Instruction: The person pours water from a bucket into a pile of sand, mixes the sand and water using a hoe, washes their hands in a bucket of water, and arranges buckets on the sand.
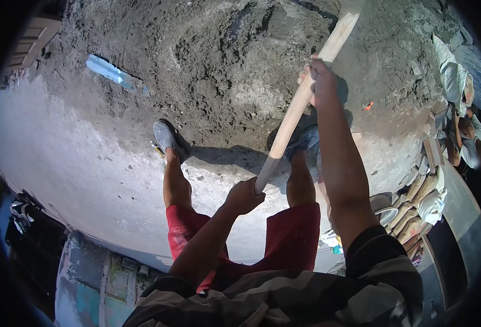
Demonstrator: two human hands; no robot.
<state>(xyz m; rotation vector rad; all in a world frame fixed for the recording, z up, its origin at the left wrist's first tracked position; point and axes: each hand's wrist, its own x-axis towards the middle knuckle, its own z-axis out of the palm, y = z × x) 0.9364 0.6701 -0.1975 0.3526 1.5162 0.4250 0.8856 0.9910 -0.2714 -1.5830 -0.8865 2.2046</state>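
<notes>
A long, pale wooden handle point(294, 117) slants from near my knees up toward the top right of the head view. My left hand point(244, 197) is closed around its lower, greyish end. Farther up, my right hand point(322, 83) wraps the handle with the arm stretched out. The handle's far end reaches wet grey mortar mix point(213, 71) spread over the ground. Whether a blade is fixed at that end I cannot tell.
A blue strip point(110, 71) lies on the mix at left, and an orange scrap point(367, 106) at right. Stacked bags point(412, 215) stand at the right, with a white sack point(452, 71) and another person point(469, 136) beyond. My shoe point(165, 134) is at the mix's edge.
</notes>
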